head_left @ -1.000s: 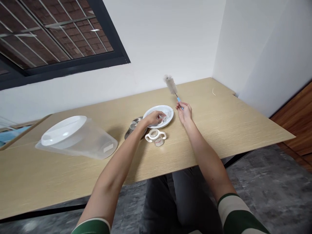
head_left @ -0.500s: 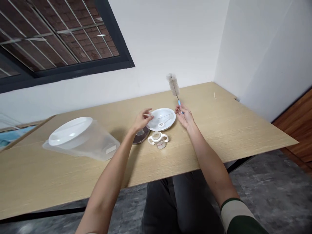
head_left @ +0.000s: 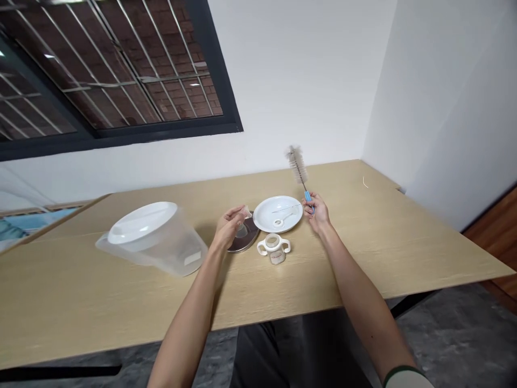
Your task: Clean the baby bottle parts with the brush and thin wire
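Note:
My left hand [head_left: 229, 227] is raised over a round steel lid [head_left: 247, 241] and pinches a small clear plastic piece [head_left: 244, 212] between its fingers. A small clear cup [head_left: 241, 230] seems to stand on that lid, partly behind my fingers. My right hand [head_left: 318, 212] grips the blue handle of a bottle brush [head_left: 298, 166], its grey bristles pointing up. It is next to a white plate [head_left: 278, 214] holding a thin straw and a small ring. A white two-handled sippy cup [head_left: 273, 248] stands in front of the plate.
A clear plastic jug [head_left: 161, 245] with a white lid lies on its side on the light wooden table [head_left: 363, 253] to the left. A thin white wire [head_left: 365, 182] lies at the far corner. A barred window [head_left: 121, 70] fills the upper left.
My left hand has moved off the plate toward the steel lid, now with the clear piece raised in its fingers. My right hand still grips the brush. The whole view has tilted slightly.

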The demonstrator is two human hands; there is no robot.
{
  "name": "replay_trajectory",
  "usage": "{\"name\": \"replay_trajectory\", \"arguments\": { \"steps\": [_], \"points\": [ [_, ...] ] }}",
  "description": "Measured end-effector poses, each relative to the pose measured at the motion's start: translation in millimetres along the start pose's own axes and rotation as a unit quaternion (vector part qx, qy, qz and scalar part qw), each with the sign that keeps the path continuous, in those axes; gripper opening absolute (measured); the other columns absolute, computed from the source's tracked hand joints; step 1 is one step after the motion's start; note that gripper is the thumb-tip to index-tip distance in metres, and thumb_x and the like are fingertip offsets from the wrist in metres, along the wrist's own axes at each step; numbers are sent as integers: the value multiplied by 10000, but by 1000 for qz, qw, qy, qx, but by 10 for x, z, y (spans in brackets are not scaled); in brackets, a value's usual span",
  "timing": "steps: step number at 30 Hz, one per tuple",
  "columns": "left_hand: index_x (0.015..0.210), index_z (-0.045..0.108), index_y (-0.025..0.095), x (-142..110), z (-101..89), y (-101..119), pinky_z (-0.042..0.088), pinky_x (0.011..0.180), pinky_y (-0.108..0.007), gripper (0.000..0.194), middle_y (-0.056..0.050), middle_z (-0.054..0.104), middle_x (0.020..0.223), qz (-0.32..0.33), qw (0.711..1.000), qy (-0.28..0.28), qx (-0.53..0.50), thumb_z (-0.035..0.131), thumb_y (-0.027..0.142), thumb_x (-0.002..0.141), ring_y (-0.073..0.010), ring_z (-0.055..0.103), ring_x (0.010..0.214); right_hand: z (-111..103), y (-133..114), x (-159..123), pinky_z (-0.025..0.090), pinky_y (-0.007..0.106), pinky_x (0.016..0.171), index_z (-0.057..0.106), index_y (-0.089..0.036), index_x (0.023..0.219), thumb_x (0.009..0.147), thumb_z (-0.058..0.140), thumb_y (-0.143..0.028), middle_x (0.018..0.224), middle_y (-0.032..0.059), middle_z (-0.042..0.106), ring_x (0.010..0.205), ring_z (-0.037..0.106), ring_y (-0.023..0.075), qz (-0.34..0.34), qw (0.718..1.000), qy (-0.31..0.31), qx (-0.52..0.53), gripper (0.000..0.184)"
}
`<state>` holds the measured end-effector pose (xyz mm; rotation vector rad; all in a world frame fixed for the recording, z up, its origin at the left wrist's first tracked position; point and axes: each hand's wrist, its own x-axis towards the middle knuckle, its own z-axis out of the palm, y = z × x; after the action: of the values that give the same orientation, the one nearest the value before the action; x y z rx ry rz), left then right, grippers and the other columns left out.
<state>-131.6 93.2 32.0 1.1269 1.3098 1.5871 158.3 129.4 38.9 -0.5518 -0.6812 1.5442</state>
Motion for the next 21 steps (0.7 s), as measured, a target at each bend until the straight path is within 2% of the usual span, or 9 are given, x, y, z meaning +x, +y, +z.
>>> {"name": "replay_trajectory", "arguments": {
  "steps": [3,7,10,15,18,21],
  "points": [
    [943,708,157,-19,-25,21,534,687,-228,507,-61,749,877,-14,998,15,-64,922,363,531,-143,699,781,12,-11,-12,121,139,349,577,-193,935,747,599,-312,592,-85,506,390,232,27,6,1000,-7,-24,224],
    [1012,700,159,-47,-56,24,527,697,-207,606,-46,750,897,-8,994,15,-106,952,288,476,-122,696,767,17,33,-35,126,180,372,674,-156,959,787,670,-589,573,-85,428,413,225,26,-41,992,-10,-120,466],
    [1125,699,155,-64,-72,5,528,739,-223,684,-72,757,968,6,997,1,-79,950,319,510,-142,711,822,9,98,-29,193,210,404,701,-156,932,766,651,-721,569,-75,400,448,287,51,-87,972,-7,-216,591],
    [1074,681,140,-69,-100,-45,542,816,-290,670,-122,761,1034,37,998,7,-55,966,319,495,-202,730,908,-12,184,0,340,246,498,682,-173,900,789,605,-735,630,-11,546,580,472,125,-181,921,-16,-344,578],
    [990,665,146,-62,-122,-78,545,753,-286,613,-110,773,957,48,998,9,-51,969,322,488,-201,734,838,-27,209,-2,370,254,522,652,-188,934,796,623,-704,710,12,620,584,490,128,-167,913,-56,-369,534],
    [926,683,141,-54,-135,-100,538,716,-279,554,-101,774,885,57,998,19,-24,959,371,504,-201,730,794,-33,227,-22,387,252,547,609,-194,972,817,626,-671,727,-1,634,568,487,116,-153,907,-95,-381,501]
  ]
}}
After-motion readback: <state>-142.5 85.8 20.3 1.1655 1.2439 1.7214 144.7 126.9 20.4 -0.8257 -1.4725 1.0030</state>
